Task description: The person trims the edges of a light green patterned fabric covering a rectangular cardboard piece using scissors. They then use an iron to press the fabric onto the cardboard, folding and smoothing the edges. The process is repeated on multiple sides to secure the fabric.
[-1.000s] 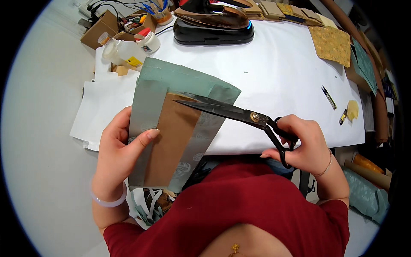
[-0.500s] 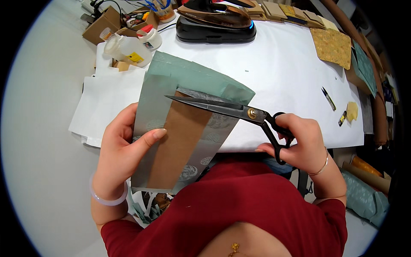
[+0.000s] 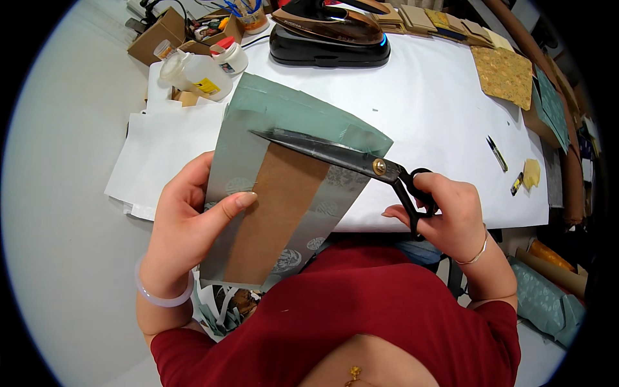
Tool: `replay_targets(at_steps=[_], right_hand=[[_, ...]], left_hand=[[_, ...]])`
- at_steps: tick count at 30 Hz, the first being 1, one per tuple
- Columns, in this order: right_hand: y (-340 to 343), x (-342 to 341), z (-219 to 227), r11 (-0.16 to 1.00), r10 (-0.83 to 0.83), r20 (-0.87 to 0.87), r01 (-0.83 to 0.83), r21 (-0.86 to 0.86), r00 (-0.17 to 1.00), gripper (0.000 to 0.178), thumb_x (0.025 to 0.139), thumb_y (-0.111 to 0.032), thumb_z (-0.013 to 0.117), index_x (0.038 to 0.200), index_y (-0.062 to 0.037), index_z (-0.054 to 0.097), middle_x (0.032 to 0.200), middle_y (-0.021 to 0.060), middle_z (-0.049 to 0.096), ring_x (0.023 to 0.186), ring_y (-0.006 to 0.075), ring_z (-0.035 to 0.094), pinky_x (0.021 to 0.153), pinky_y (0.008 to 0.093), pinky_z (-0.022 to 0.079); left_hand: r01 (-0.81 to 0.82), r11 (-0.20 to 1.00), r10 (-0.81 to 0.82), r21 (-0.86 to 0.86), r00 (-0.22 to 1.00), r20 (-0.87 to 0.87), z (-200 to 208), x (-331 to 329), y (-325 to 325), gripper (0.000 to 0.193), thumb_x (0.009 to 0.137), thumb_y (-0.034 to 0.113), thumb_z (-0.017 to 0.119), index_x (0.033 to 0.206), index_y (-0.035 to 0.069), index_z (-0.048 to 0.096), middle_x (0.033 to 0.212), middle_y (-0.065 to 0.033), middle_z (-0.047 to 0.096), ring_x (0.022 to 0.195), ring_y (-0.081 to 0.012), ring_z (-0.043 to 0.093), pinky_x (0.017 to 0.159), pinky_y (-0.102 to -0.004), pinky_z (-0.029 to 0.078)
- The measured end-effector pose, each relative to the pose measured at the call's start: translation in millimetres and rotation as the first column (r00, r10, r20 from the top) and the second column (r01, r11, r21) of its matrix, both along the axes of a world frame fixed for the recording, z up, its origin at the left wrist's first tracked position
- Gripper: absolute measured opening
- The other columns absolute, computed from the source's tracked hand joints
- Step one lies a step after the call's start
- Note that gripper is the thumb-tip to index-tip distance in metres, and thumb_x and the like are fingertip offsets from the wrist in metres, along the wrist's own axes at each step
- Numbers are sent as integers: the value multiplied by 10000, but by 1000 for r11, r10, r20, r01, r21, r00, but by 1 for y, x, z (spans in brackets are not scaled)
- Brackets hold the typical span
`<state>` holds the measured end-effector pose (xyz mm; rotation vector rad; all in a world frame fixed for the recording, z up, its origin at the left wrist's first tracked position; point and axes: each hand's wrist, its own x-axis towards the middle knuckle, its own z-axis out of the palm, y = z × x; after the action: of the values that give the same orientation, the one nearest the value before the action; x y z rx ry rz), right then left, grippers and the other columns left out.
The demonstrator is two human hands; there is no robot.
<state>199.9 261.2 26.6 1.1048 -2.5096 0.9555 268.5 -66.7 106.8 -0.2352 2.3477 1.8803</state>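
Note:
My left hand [image 3: 193, 209] grips the left edge of a folded grey-green piece [image 3: 290, 106] with silvery round patterns, thumb on its face and the fingers behind. A plain brown strip [image 3: 280, 200] runs lengthwise down the middle of that piece. My right hand [image 3: 454, 209] has its fingers through the black handles of a large pair of scissors [image 3: 322, 148]. The scissor blades lie across the piece along the upper end of the brown strip, tips pointing left and nearly together. Whether one blade passes under a layer is hard to make out.
An iron [image 3: 329, 29] rests on its black base at the back of the white-covered table [image 3: 438, 103]. Bottles and a jar [image 3: 230, 57] stand back left beside white sheets [image 3: 161, 155]. A pen-like tool [image 3: 496, 153] and a patterned gold piece [image 3: 503, 77] lie at right.
The scissor blades have come together, and their handles have drawn closer in my right hand. The grey-green piece has shifted slightly to the right, with my left hand still on it.

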Motion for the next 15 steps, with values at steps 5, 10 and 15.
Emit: replay_targets(at_steps=[5, 10, 15], right_hand=[[0, -1, 1, 1000, 16, 17, -15, -22, 1000, 547, 676, -346, 945, 959, -52, 581, 644, 36, 561, 501, 143, 532, 476, 253, 442], [-3, -1, 3, 1000, 10, 4, -10, -7, 1000, 569, 673, -380, 941, 956, -51, 573, 655, 37, 562, 507, 147, 533, 479, 254, 444], [-3, -2, -2, 1000, 5, -4, -5, -13, 1000, 561, 674, -362, 942, 950, -46, 569, 654, 41, 559, 506, 148, 535, 479, 255, 445]], left_hand=[[0, 1000, 0, 5, 1000, -1, 2, -3, 2, 431, 913, 21, 718, 1304, -53, 554, 1115, -75, 690, 999, -115, 654, 882, -268, 537], [27, 999, -27, 31, 1000, 6, 1, -4, 4, 417, 917, 4, 707, 1301, -52, 556, 1110, -68, 686, 990, -106, 650, 878, -262, 537], [23, 999, -24, 32, 1000, 13, 1, -4, 4, 407, 918, 3, 704, 1295, -49, 560, 1116, -66, 683, 994, -103, 644, 880, -263, 533]])
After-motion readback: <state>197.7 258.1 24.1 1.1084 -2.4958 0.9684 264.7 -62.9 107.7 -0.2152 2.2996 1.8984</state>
